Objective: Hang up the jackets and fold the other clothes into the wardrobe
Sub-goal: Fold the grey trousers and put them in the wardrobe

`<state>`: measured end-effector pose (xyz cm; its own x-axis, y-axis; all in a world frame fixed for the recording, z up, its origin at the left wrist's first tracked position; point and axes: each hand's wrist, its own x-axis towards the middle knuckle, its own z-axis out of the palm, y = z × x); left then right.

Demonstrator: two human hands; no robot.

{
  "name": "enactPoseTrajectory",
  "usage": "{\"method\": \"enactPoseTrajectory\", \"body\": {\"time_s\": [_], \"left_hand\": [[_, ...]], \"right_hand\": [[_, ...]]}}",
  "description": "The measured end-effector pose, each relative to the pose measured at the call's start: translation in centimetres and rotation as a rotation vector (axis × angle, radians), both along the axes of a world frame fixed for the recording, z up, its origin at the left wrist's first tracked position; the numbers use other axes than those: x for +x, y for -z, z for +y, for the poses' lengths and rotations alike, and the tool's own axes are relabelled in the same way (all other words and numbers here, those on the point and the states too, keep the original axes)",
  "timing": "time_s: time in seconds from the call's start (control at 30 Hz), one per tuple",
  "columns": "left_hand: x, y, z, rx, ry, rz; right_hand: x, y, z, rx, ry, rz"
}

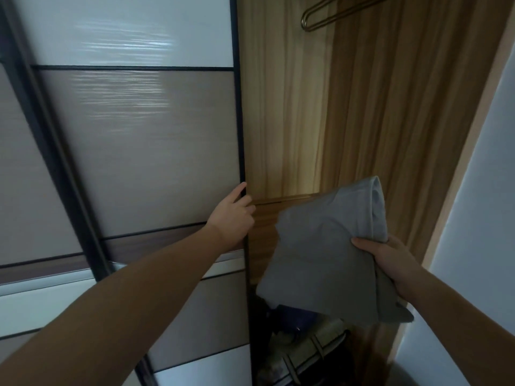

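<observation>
The door (139,149) fills the left side of the view. It is a sliding panel door with glossy white and taupe sections set in a dark frame. Its right vertical edge stands beside the open wardrobe (362,107).

The left hand (232,215) is on that right edge of the door, at about mid-height of the view. The thumb lies flat on the front face, pointing up along the frame. The fingers (249,204) curl round the edge toward the wardrobe side, gripping the door.

The wardrobe interior is wood-grain panel. A hanger (334,12) shows at the top edge of the view, partly cut off. A shelf (284,200) runs across the interior just right of the left hand; only its front edge is visible.

The garment (320,246) is grey and folded. It is held in the air in front of the wardrobe opening, in front of the shelf's right part and not resting on it. Its lower corners hang loose.

The right hand (390,263) grips the garment at its right side, thumb on top and fingers underneath, hidden by the cloth.

Below the garment, in the bottom of the wardrobe, lie dark items, including a bag (306,355) with light straps; the rest cannot be made out.

A white wall (479,190) stands at the right edge.
</observation>
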<state>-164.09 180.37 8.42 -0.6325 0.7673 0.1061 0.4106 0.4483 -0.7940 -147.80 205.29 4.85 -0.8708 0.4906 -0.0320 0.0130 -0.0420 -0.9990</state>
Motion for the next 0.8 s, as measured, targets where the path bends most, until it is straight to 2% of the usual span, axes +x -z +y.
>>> {"method": "enactPoseTrajectory", "body": {"time_s": [0.8], "left_hand": [[1.0, 0.5, -13.5, 0.008, -0.244, 0.018]], "right_hand": [[-5.4, 1.1, -10.9, -0.018, -0.209, -0.024]]}}
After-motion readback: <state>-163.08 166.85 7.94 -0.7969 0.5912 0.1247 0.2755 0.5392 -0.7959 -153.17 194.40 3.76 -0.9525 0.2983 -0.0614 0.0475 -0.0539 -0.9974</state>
